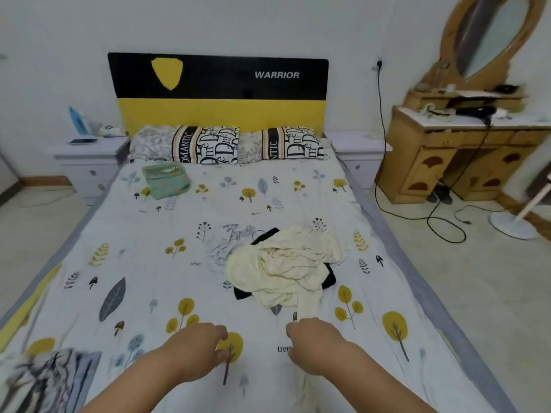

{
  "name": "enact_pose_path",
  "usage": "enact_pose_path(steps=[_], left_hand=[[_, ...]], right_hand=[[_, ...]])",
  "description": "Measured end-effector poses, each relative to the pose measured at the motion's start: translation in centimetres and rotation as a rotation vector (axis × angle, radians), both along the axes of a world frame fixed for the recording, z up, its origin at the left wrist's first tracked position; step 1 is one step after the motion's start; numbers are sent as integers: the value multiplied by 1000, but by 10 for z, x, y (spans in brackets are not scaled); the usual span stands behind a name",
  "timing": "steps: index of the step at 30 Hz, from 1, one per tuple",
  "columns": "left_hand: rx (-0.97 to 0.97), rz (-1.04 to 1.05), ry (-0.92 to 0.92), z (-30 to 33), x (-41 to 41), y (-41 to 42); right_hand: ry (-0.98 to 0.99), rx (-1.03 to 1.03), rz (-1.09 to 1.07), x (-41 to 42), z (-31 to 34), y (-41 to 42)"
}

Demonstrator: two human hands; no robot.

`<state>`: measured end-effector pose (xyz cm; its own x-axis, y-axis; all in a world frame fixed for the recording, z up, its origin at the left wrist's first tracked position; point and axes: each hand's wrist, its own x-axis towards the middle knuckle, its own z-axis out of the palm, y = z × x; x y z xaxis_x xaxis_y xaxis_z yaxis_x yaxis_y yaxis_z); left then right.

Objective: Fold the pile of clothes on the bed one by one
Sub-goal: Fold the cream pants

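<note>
A crumpled cream garment (286,263) tops the pile on the bed, right of centre. Under it lies a black garment (329,278), and a white floral-print one (229,242) sits at the pile's left. A strip of the cream garment trails toward me, and my right hand (316,344) grips its end. My left hand (199,350) hovers low over the sheet to the left, fingers curled, with nothing seen in it.
The bed (149,248) has a leaf-print sheet. A folded green item (165,180) lies near the pillows (226,144). A grey patterned cloth (44,380) lies at the near left corner. Nightstands flank the bed; a wooden dresser (453,156) and cables stand on the right.
</note>
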<state>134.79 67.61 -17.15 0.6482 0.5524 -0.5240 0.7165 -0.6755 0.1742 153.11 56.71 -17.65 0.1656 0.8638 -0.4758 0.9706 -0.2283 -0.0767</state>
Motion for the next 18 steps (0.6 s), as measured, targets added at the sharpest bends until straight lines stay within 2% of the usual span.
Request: enact_pose_path(steps=[9,10,12,18], left_hand=[[111,-43,-7,-72,79,49],[117,-42,-5,-82,86,56],[163,-38,-50,-109,99,72],[196,27,-190,-184,151,121]], right_hand=[[2,17,-180,77,-70,34],[-23,44,-190,82,-82,40],[-89,242,-222,95,-114,57],[-77,404,-273,131,-204,119]])
